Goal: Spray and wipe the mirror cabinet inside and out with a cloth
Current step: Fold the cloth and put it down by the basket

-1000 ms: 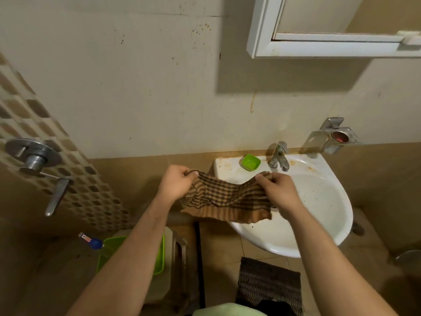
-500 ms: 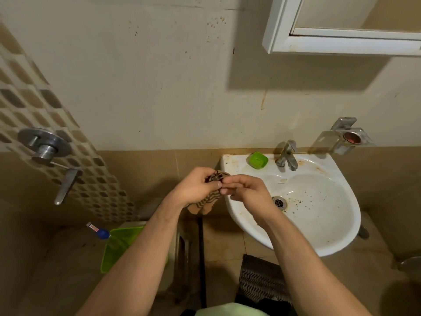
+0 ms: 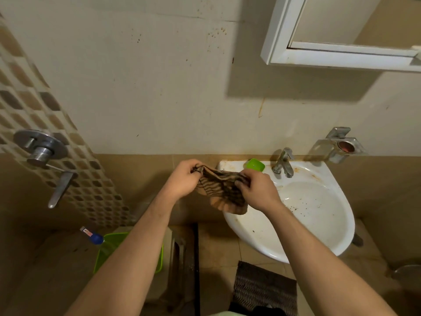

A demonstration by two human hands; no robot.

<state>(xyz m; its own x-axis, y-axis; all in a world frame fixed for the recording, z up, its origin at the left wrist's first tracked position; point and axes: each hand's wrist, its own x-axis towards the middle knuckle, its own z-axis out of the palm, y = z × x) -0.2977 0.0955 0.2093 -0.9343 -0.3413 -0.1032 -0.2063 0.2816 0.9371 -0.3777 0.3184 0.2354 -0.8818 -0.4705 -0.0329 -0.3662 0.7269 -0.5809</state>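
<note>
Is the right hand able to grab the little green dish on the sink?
Probably yes: the green dish sits just beyond the right hand, nothing between, but that hand grips the cloth and must let go first.

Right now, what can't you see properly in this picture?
Head view:
- mirror cabinet: cut off by the top and right edges; its inside does not show.
- cloth: its ends are hidden inside the left hand and right hand gripping it.
- green dish: front hidden behind the right hand.
- blue-capped container: label too small to read.
</note>
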